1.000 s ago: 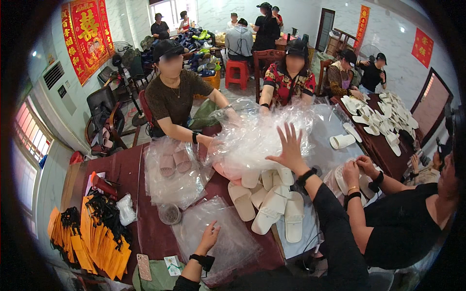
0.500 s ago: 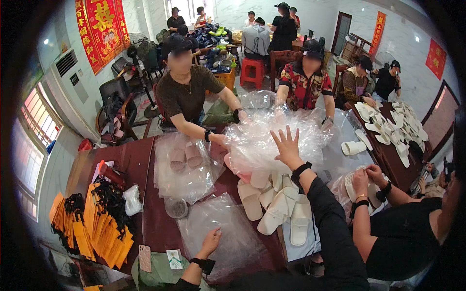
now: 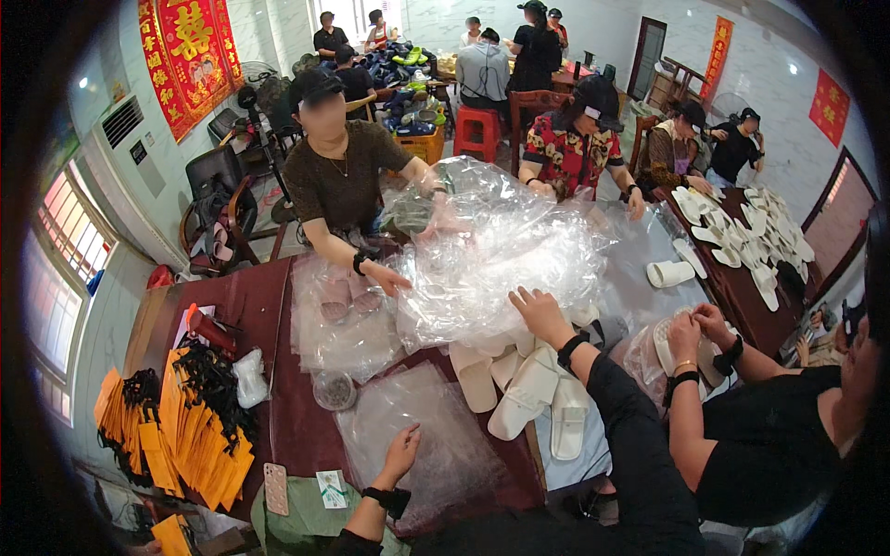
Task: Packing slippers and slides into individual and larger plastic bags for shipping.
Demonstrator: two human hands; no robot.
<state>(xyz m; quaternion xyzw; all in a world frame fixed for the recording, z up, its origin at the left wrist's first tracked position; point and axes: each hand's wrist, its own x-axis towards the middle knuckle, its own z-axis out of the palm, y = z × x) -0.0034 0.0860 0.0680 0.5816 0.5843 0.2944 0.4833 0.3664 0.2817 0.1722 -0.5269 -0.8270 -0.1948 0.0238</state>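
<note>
My right hand [image 3: 542,317] reaches forward to the near edge of a big heap of clear plastic bags [image 3: 505,264]. Its fingers are stretched out against the plastic, not closed on it. Under and before the heap lie white slippers [image 3: 527,391], some partly covered. My left hand [image 3: 401,452] rests low over a flat stack of clear plastic bags [image 3: 436,417], fingers loosely extended and holding nothing visible. Beyond it stands a small round clear container [image 3: 335,390]. Pink slippers [image 3: 348,295] lie among more plastic bags at the left of the heap.
Orange strips with black cords [image 3: 190,426], a phone [image 3: 275,488] and a white card [image 3: 332,489] lie at left. Two co-workers stand across the table. At right, a person's hands [image 3: 697,335] handle a bagged slipper. A further table holds many white slippers [image 3: 742,232].
My right hand has come down and nearer, onto the heap's near edge. The plastic heap has spread left and nearer. The co-worker in red has drawn both hands back from it.
</note>
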